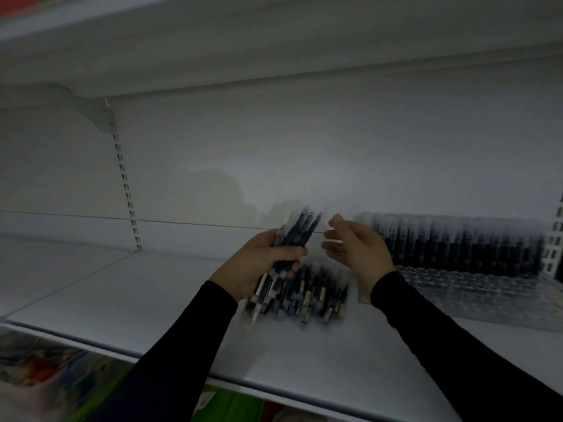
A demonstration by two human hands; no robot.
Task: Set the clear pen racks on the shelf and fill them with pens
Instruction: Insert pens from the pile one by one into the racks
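While the left hand [265, 257] grips a bundle of pens [289, 242], fingers [289, 254] curled round the middle of the slim dark barrels, the bundle tilts up and to the right above the shelf [122, 300]. Pale tips and clips show at its lower end, dark caps at the top. Just below and right of that hand a loose pile of pens [313, 296] lies flat on the shelf, same dark barrels with cream-coloured ends, blurred. The right hand [356, 248] hovers beside the bundle, apart from it, fingers spread and relaxed, holding nothing. Right of it stands a clear pen rack [499, 287], glossy transparent plastic with a grid of small square cells; its back rows are packed with upright dark pens [457, 242], front cells look unfilled. Both arms wear black sleeves [170, 354]. Shelf is smooth white metal, matte, with a white back panel and a slotted upright [128, 190] on the left carrying a curved bracket [88, 108]. Another white shelf overhangs above. Colourful blurred goods [45, 367] sit below the front edge.
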